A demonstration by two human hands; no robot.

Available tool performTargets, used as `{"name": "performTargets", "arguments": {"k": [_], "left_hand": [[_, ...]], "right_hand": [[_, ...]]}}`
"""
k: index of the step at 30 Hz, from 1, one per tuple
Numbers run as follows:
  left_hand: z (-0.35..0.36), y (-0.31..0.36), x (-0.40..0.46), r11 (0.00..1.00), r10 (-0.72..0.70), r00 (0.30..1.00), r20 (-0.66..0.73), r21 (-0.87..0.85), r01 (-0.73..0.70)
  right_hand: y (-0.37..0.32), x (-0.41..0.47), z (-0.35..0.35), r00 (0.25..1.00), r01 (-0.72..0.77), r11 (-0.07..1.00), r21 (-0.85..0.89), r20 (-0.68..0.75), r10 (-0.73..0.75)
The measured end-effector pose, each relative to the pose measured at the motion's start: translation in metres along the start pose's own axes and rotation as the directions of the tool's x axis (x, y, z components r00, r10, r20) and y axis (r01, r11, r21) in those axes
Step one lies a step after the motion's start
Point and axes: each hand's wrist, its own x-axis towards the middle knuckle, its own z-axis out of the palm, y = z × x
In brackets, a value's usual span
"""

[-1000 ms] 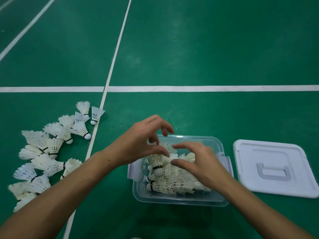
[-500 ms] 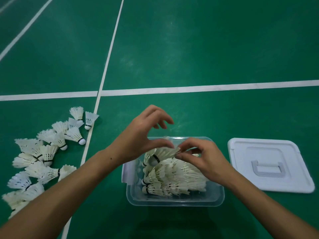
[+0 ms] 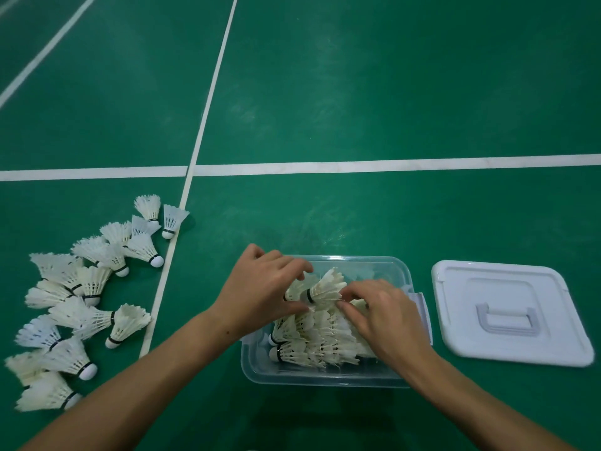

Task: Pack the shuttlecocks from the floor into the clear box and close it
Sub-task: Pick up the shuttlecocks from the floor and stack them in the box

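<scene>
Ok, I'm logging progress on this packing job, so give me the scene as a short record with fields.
box: clear box, open, partly filled with shuttlecocks
left hand: left hand over the box, holding a shuttlecock at its cork end
right hand: right hand over the box, fingertips at that shuttlecock's feathers
floor pile: loose shuttlecocks left of the box
lid: white lid flat on the floor, right of the box
status: packing unfinished, box not closed
</scene>
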Motion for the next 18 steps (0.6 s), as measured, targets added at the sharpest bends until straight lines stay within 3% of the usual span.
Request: {"name": "performTargets", "arguments": {"k": [7, 13, 18], "left_hand": [[0.018, 0.009, -0.001, 1.000, -0.020, 0.999, -0.038, -0.018, 0.019], [0.032, 0.014, -0.001, 0.996, -0.066, 0.996, -0.055, 0.048, 0.069], [0.021, 0.016, -0.007, 0.973, -0.111, 0.994, 0.007, -0.205, 0.110]], "right_hand": [[-0.009, 0.019, 0.015, 0.982, -0.100, 0.986, 0.132, 0.170, 0.077], [0.003, 0.037, 0.010, 0.897, -0.272, 0.898, 0.345, 0.429, 0.106], [0.000, 0.033, -0.008, 0.898, -0.194, 0.935, 0.296, 0.436, 0.048]]}}
